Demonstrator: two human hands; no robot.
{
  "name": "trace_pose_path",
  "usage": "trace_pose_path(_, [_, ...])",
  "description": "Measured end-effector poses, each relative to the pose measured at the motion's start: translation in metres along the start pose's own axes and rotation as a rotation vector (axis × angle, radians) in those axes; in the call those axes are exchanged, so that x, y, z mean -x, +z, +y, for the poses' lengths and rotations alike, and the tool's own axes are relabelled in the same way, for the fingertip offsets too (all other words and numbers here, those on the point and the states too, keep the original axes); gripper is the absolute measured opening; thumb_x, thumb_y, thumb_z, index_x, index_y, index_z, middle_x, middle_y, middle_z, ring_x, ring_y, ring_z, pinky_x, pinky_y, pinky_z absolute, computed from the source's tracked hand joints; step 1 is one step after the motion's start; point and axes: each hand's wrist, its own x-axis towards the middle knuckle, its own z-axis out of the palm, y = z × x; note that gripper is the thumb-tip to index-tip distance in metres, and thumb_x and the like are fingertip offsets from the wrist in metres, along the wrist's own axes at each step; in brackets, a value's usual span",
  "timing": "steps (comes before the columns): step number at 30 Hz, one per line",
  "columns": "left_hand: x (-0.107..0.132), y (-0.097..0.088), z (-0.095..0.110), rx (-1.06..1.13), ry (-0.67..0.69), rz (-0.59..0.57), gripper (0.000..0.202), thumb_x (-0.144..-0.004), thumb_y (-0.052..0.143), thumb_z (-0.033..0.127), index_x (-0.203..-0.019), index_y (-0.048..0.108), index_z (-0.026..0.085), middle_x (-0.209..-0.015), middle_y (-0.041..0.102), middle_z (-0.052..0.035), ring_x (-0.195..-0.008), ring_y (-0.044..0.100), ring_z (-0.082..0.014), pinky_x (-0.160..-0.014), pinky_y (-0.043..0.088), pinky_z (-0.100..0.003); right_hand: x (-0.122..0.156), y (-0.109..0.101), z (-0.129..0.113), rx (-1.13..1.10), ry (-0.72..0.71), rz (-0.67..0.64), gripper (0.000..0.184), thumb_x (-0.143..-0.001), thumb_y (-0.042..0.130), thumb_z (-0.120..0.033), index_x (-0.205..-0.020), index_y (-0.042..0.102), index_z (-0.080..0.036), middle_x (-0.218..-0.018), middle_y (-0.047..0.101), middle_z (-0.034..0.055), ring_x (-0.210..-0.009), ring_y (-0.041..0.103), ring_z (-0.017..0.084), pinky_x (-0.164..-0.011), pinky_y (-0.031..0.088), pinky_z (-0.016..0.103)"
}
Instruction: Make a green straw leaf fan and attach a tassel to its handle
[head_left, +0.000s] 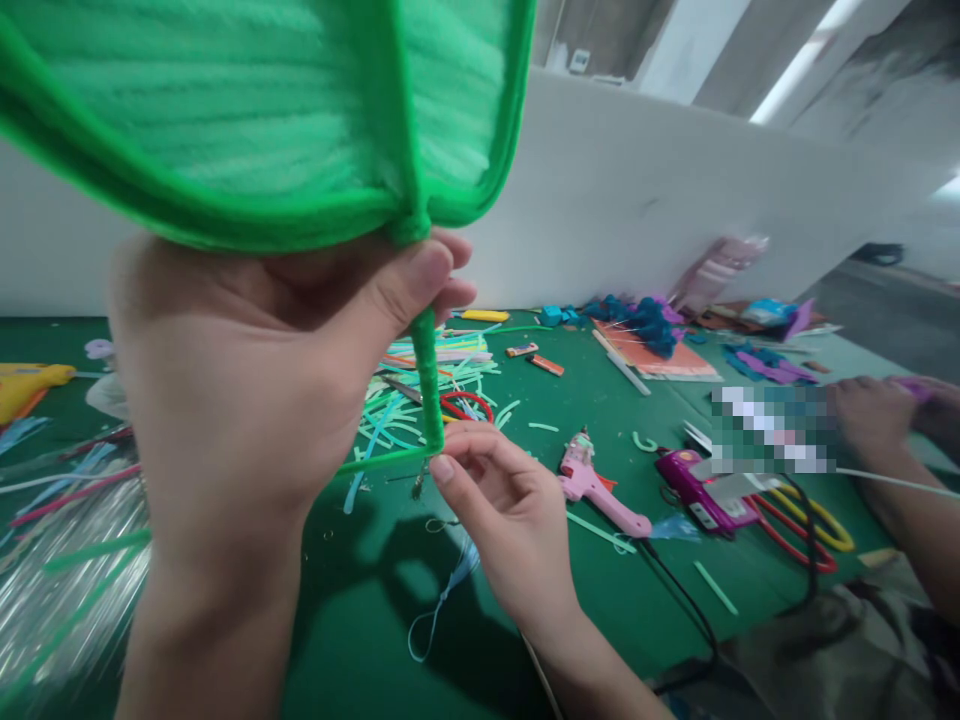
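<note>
A green pipe-cleaner fan [300, 110], with a fuzzy rim and a centre rib, fills the upper left. My left hand [255, 350] is closed round the top of its handle, just below the rim. The wrapped green handle [426, 375] runs down from there. At its lower end my right hand [510, 510] pinches the tip between thumb and finger. From that tip a green pipe cleaner [386, 460] sticks out to the left, partly behind my left wrist. Beneath the tip hangs a small dark, frayed bit [418, 485], too small to make out.
Cut pipe-cleaner pieces [375, 430] and red-handled scissors [469, 405] lie behind the handle. A pink glue gun [604, 490] with a black cord is to the right, near a purple device [705, 495]. Another person's hands [874, 415] work at far right. Clear-wrapped strands [82, 570] lie left.
</note>
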Motion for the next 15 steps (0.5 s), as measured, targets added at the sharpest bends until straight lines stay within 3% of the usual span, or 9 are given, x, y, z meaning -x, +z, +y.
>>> trace_pose_path(3, [-0.002, 0.001, 0.002, -0.22, 0.054, 0.006, 0.009, -0.079, 0.083, 0.032, -0.078, 0.077, 0.025, -0.09, 0.08, -0.0056, -0.09, 0.074, -0.0356, -0.075, 0.062, -0.052, 0.0, 0.0, 0.0, -0.005, 0.011, 0.01, 0.004, -0.085, 0.075, -0.022, -0.087, 0.073, -0.025, -0.097, 0.069, 0.001, -0.093, 0.064, 0.016, -0.085, 0.053, 0.032])
trace_pose_path(6, [-0.004, 0.001, 0.001, -0.299, 0.094, 0.005, 0.007, -0.082, 0.081, 0.032, -0.083, 0.078, 0.025, -0.086, 0.08, -0.0028, -0.084, 0.076, -0.0298, -0.072, 0.064, -0.047, 0.001, -0.001, -0.002, -0.009, 0.009, -0.009, 0.003, -0.085, 0.076, -0.022, -0.085, 0.075, -0.025, -0.097, 0.07, 0.0012, -0.093, 0.064, 0.016, -0.085, 0.053, 0.031])
trace_pose_path(11, [-0.008, -0.002, -0.007, -0.103, 0.099, 0.008, 0.006, -0.08, 0.082, 0.026, -0.079, 0.077, 0.028, -0.081, 0.079, 0.0015, -0.074, 0.076, -0.0223, -0.068, 0.067, -0.039, 0.002, -0.012, -0.002, -0.114, 0.118, -0.077, 0.007, -0.088, 0.074, -0.03, -0.092, 0.079, -0.029, -0.101, 0.074, 0.0017, -0.088, 0.065, 0.015, -0.08, 0.053, 0.029])
trace_pose_path(15, [-0.012, -0.003, -0.01, 0.036, 0.086, 0.012, 0.008, -0.079, 0.083, 0.02, -0.076, 0.076, 0.024, -0.08, 0.079, 0.0019, -0.068, 0.075, -0.0185, -0.062, 0.067, -0.033, 0.001, -0.017, -0.001, -0.204, 0.269, -0.176, 0.018, -0.086, 0.075, -0.041, -0.1, 0.08, -0.032, -0.092, 0.076, 0.0012, -0.084, 0.066, 0.016, -0.079, 0.053, 0.031])
